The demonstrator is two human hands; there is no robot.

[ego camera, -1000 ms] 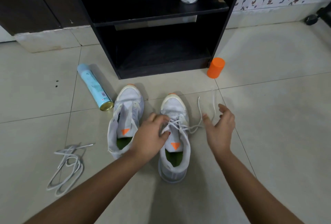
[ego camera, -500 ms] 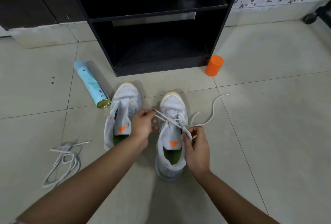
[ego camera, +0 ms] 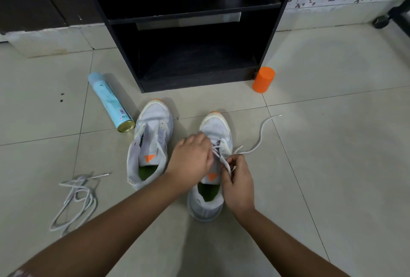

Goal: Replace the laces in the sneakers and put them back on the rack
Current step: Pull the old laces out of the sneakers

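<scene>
Beige tiled floor [ego camera: 332, 143]; black rack [ego camera: 268, 39] behind; both hands' fingers [ego camera: 228, 162] pinching lace [ego camera: 260, 134].

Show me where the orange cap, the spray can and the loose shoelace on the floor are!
orange cap [ego camera: 263, 79], head view, on its side wall.
spray can [ego camera: 111, 101], head view, on the middle of its pale blue body.
loose shoelace [ego camera: 75, 201], head view, on the tangled loops left of the sneakers.

No legible text anywhere.
</scene>
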